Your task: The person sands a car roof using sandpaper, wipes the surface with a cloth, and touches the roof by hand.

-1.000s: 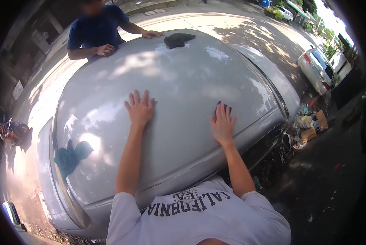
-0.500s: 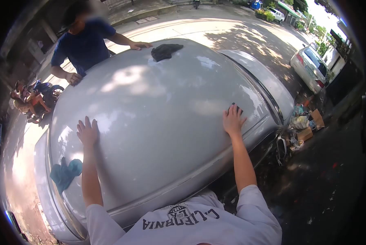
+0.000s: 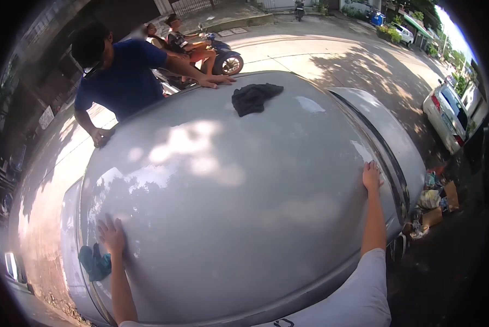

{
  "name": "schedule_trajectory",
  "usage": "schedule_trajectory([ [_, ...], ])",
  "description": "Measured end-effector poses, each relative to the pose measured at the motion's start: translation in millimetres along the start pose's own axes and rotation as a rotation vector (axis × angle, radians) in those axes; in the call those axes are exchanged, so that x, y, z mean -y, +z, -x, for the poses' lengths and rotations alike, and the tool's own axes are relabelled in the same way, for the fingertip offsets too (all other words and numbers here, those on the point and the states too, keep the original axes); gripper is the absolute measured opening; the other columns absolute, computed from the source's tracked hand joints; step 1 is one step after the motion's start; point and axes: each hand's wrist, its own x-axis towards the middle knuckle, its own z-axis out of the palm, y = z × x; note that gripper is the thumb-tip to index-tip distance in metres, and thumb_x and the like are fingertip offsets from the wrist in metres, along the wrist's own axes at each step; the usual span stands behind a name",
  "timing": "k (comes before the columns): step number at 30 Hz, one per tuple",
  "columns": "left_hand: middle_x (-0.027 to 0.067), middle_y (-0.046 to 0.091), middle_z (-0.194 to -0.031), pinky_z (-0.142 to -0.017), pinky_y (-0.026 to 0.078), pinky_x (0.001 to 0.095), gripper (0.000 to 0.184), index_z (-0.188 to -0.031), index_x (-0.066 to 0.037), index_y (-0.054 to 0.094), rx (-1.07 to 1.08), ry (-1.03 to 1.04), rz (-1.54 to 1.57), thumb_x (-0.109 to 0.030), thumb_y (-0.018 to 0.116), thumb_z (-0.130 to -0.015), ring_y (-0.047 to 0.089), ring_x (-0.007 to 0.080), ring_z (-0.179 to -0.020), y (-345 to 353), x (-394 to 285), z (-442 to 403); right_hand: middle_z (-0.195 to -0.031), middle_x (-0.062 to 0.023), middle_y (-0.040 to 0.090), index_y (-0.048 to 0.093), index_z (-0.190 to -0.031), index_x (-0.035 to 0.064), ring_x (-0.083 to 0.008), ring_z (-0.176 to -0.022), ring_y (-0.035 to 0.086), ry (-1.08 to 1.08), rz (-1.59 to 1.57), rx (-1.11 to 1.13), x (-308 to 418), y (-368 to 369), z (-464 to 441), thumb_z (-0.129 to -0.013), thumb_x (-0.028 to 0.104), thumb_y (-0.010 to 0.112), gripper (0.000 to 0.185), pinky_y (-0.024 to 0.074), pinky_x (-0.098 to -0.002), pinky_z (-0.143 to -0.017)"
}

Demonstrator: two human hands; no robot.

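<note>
A silvery-grey car roof point(image 3: 244, 218) spreads out in front of me. My left hand point(image 3: 112, 235) lies flat on its left part, fingers spread, holding nothing. Just below that hand, a teal cloth point(image 3: 94, 262) is crumpled at the roof's edge. My right hand point(image 3: 371, 176) presses on the right side of the roof near the windshield, its fingers close together. The dark pad seen under it a moment earlier is mostly hidden by the fingers now. A black cloth point(image 3: 254, 98) lies on the far part of the roof.
Across the roof, a person in a dark blue shirt point(image 3: 124, 73) rests both hands on it. Behind them, two people ride a motorbike point(image 3: 222, 57). A parked car point(image 3: 447, 117) stands at right; cardboard boxes and rubbish point(image 3: 432, 217) lie near the car's front.
My right hand has slid toward the windshield. My left hand has shifted closer to the teal cloth. The motorbike has passed behind the other person toward the right. The view has tilted.
</note>
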Motion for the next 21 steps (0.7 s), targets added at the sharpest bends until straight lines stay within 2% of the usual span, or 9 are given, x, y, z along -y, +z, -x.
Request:
schedule_trajectory([
  [3, 0.0193, 0.019, -0.161, -0.117, 0.016, 0.0563, 0.066, -0.156, -0.024, 0.025, -0.010, -0.003, 0.007, -0.058, 0.035, -0.099, 0.016, 0.0387, -0.148, -4.3, -18.0, 5.1, -0.161, -0.0087, 0.020, 0.027, -0.153, 0.0103, -0.0360, -0.147, 0.022, 0.102, 0.046, -0.005, 71.8, 20.7, -62.7, -0.103, 0.050, 0.025, 0.064, 0.0171, -0.0716, -0.109],
  [4, 0.0194, 0.019, -0.160, -0.117, 0.016, 0.0563, 0.065, -0.155, -0.024, 0.026, -0.002, 0.002, 0.000, -0.057, 0.035, -0.099, 0.017, 0.0393, -0.148, -6.5, -16.7, 5.4, -0.161, -0.0082, 0.020, 0.029, -0.152, 0.0084, -0.0375, -0.146, 0.022, 0.032, 0.011, -0.005, 129.4, 6.1, -42.2, -0.103, 0.048, 0.025, 0.063, 0.0189, -0.0699, -0.110],
  [6, 0.0195, 0.020, -0.160, -0.117, 0.016, 0.0563, 0.064, -0.155, -0.024, 0.026, -0.015, 0.022, -0.009, -0.055, 0.035, -0.100, 0.017, 0.0398, -0.148, -3.6, -9.8, 0.8, -0.161, -0.0073, 0.024, 0.030, -0.152, 0.0069, -0.0334, -0.147, 0.021, -0.245, -0.004, -0.022, 237.9, 6.3, -11.1, -0.103, 0.046, 0.027, 0.062, 0.0168, -0.0654, -0.113],
  [9, 0.0196, 0.022, -0.159, -0.116, 0.017, 0.0562, 0.064, -0.155, -0.023, 0.028, -0.003, 0.011, 0.027, -0.055, 0.036, -0.100, 0.019, 0.0408, -0.147, -5.7, -10.5, 0.9, -0.158, -0.0108, 0.031, 0.039, -0.147, 0.0039, -0.0349, -0.146, 0.025, -0.627, -0.196, -0.151, 380.7, 35.3, 83.5, -0.102, 0.046, 0.034, 0.062, 0.0173, -0.0622, -0.114],
  [12, 0.0238, 0.032, -0.154, -0.115, 0.023, 0.0543, 0.060, -0.151, -0.016, 0.037, -0.102, 0.185, 0.049, -0.049, 0.041, -0.100, 0.027, 0.0470, -0.141, -0.2, 6.1, -0.5, -0.159, -0.0097, 0.028, 0.037, -0.149, 0.0046, -0.0325, -0.148, 0.020, -0.840, -0.210, -0.008, 454.8, 43.0, 177.9, -0.100, 0.050, 0.036, 0.066, 0.0102, -0.0599, -0.117],
  [15, 0.0252, 0.034, -0.152, -0.115, 0.026, 0.0514, 0.057, -0.149, -0.014, 0.040, -0.118, 0.162, 0.090, -0.045, 0.043, -0.101, 0.030, 0.0463, -0.140, -8.6, 2.2, 4.0, -0.159, -0.0084, 0.030, 0.037, -0.148, 0.0057, -0.0316, -0.148, 0.021, -0.889, -0.263, 0.055, 422.3, 35.4, 154.4, -0.100, 0.050, 0.036, 0.065, 0.0115, -0.0597, -0.117],
  [16, 0.0254, 0.034, -0.152, -0.114, 0.027, 0.0508, 0.056, -0.148, -0.014, 0.041, -0.122, 0.152, 0.114, -0.043, 0.044, -0.101, 0.031, 0.0456, -0.140, -11.5, -2.3, 9.5, -0.158, -0.0079, 0.030, 0.037, -0.148, 0.0059, -0.0314, -0.147, 0.022, -0.758, -0.246, -0.011, 395.0, 30.1, 125.3, -0.100, 0.050, 0.036, 0.065, 0.0122, -0.0599, -0.117],
  [20, 0.0207, 0.032, -0.155, -0.114, 0.028, 0.0509, 0.059, -0.151, -0.015, 0.036, -0.108, 0.261, -0.144, -0.047, 0.038, -0.101, 0.031, 0.0409, -0.142, 9.9, 18.5, -9.8, -0.159, -0.0079, 0.029, 0.036, -0.148, 0.0072, -0.0336, -0.146, 0.025, -0.263, -0.088, -0.075, 174.4, -6.6, 9.7, -0.102, 0.047, 0.034, 0.061, 0.0195, -0.0633, -0.114],
  [21, 0.0169, 0.029, -0.157, -0.114, 0.027, 0.0534, 0.060, -0.152, -0.019, 0.033, -0.071, 0.082, -0.087, -0.050, 0.035, -0.101, 0.029, 0.0393, -0.143, -1.3, -0.4, 3.6, -0.157, -0.0072, 0.032, 0.039, -0.146, 0.0087, -0.0325, -0.145, 0.028, -0.153, -0.046, -0.079, 106.8, -11.8, -2.2, -0.102, 0.047, 0.035, 0.058, 0.0248, -0.0677, -0.108],
])
